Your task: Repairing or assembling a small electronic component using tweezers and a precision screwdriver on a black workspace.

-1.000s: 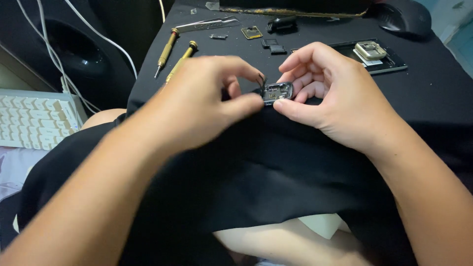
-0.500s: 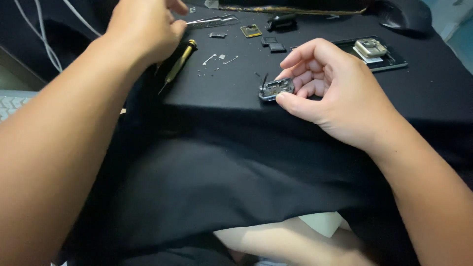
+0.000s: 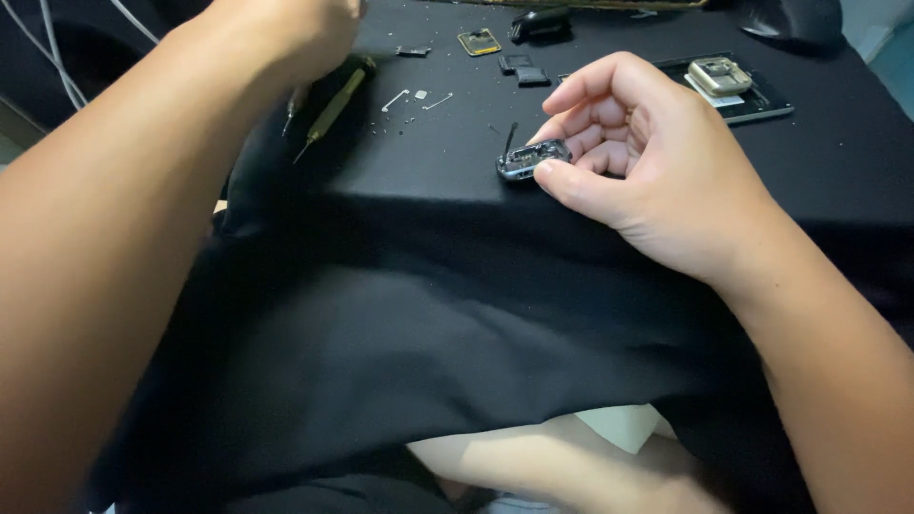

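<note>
Closest in: black cloth (image 3: 457, 352) draped off the near edge of the counter (image 3: 838, 162), hanging down over the lap. Bit of pale surface peeking out under it at the bottom.

Right hand (image 3: 657, 167) curled around a small metal casing (image 3: 531, 159), thumb pressing on its near edge and fingers bent behind it, so gripping it just above the cloth near the counter's front edge. Thin dark strip sticking up from the casing's left end.

Left hand (image 3: 286, 29) stretched way out toward the far left, mostly cut off at the top edge, so can't tell whether open or closed. Sitting right over two small screwdrivers (image 3: 328, 105) with yellowish handles, lying angled on the cloth.

Just past those, a scatter of tiny screws and thin metal clips (image 3: 414, 98). Further back, a small gold-framed part (image 3: 479, 42) and a couple of dark square bits (image 3: 522, 69). Off to the far right, a flat dark tray (image 3: 752, 100) with a little silver boxy part (image 3: 721, 75) resting on it. White cables (image 3: 33, 43) in the far left corner.
</note>
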